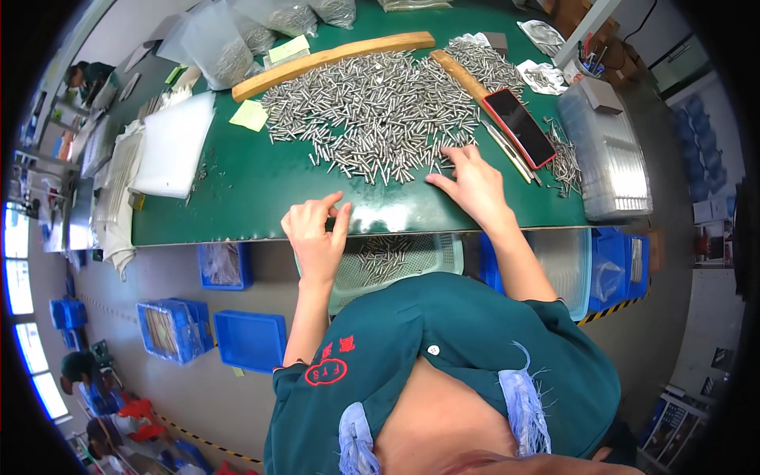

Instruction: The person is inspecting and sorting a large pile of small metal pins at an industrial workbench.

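Your right hand's (479,188) fingers are spread, thumb and forefinger parted, at the near edge of the pile of metal pins (372,111). Your left hand (313,233) is loosely curled by the table edge; whether it pinches a pin, you can't tell. Just below and between your hands, the green basket (450,255) already holds some loose pins (384,257). Most seem left: the broad pile stretches beyond your fingertips to the wooden bar (332,63), a smaller heap (492,65) behind.
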Available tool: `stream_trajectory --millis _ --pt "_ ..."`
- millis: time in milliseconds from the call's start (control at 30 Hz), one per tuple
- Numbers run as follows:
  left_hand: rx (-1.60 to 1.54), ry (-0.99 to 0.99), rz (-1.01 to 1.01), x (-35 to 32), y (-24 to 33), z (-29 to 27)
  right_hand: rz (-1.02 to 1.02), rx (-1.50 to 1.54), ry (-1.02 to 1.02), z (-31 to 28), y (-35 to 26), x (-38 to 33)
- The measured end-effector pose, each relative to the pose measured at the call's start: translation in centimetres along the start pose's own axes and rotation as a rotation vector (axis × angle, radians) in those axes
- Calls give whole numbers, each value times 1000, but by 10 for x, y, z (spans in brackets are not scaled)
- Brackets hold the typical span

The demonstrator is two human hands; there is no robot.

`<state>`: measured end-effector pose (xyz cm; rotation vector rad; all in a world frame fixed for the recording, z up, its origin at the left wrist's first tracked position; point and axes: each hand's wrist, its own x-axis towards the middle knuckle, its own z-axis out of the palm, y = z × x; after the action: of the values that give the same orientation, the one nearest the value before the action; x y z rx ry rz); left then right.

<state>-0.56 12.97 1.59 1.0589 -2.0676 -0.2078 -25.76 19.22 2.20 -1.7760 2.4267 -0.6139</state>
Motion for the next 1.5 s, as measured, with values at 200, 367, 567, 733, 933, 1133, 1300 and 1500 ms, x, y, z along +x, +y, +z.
stream_trajectory --millis 200,367,567,733,933,1133,1300,1500 --pt "112 -164 18 8 4 15 -120 145 -67 18 -30 9" --pt "158 -230 40 14 9 33 -215 211 -81 30 -44 13" --pt "128 -160 105 11 4 34 -154 408 -132 8 -43 8" --pt "180 -167 15 11 -3 25 -92 352 -101 -6 -20 -9" --pt "149 -197 65 12 13 36 -173 239 -106 10 -30 -19" --pt "90 -179 89 9 10 19 -227 319 -158 6 -36 -21" --pt "119 -146 25 11 -3 15 -200 238 -118 5 -29 -16" --pt "95 -135 52 15 3 21 -228 301 -171 1 -40 -16"
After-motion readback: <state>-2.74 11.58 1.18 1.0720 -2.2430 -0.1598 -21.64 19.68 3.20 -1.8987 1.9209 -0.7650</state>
